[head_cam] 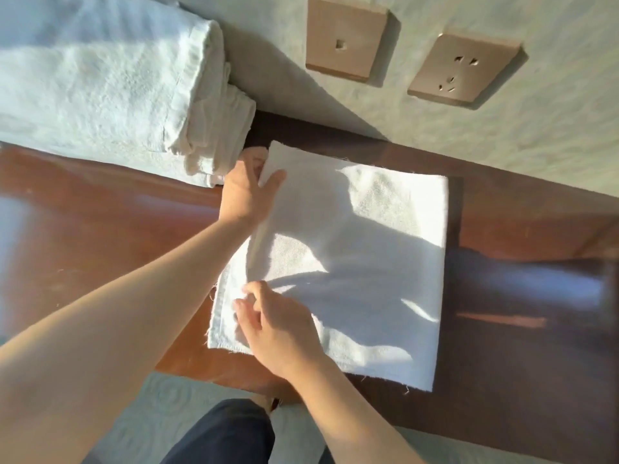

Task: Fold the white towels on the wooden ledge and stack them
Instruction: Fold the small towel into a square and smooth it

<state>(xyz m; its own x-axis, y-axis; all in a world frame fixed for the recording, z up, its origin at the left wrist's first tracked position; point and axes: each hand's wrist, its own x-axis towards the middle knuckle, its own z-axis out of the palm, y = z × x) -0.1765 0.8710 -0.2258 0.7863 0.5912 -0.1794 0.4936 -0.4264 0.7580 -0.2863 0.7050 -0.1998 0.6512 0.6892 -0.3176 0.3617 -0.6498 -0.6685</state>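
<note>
Where a glossy reddish-brown wooden ledge (100, 229) meets a pale textured wall (502, 135) with two tan square sockets (346, 45), a white, frayed, square woven towel (368, 262) lies flat at centre. Its left hem runs twelve to six. The left hand (246, 192) pinches the eleven-o'clock corner; the right hand (281, 326), fingers loosely curled, presses the seven-o'clock corner, and a stack of folded white terry towels (100, 85) sits at ten o'clock.

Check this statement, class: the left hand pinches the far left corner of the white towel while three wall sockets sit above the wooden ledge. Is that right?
One detail is wrong. The head view shows two wall sockets, not three. The left hand does pinch the far left corner of the white towel on the wooden ledge.
</note>
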